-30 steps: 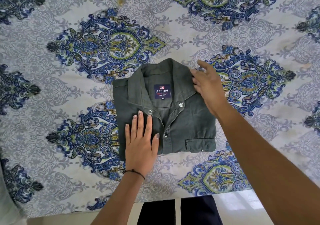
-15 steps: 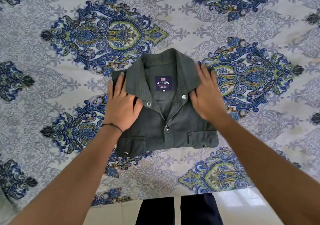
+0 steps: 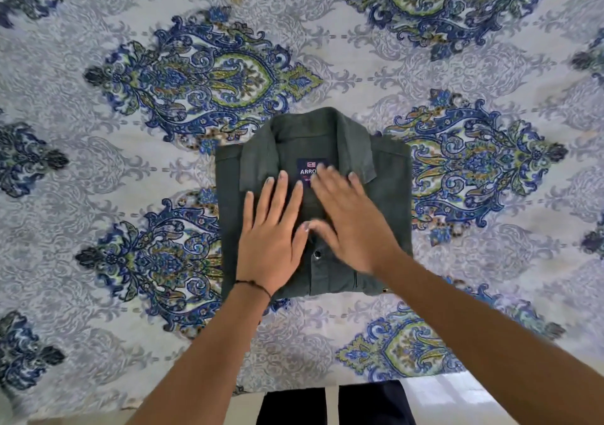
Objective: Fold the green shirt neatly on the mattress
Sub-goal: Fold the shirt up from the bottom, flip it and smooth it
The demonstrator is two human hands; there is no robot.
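The dark green shirt (image 3: 385, 176) lies folded into a compact rectangle on the mattress, collar at the far side and the label partly showing. My left hand (image 3: 271, 235) rests flat on the shirt's left front, fingers spread, a thin black band at the wrist. My right hand (image 3: 353, 225) lies flat across the middle of the shirt, its fingertips over the label and its thumb beside the left hand. Both palms press on the fabric and grip nothing. The hands and forearms hide the chest pockets and most snaps.
The mattress (image 3: 130, 170) carries a white sheet with blue and green paisley medallions and fills nearly the whole view. Its near edge runs along the bottom, where my dark trouser legs (image 3: 333, 405) and pale floor (image 3: 457, 392) show.
Both hands moved inward from the shirt's shoulders to its middle, now lying side by side over the placket and label. The shirt has kept its folded shape.
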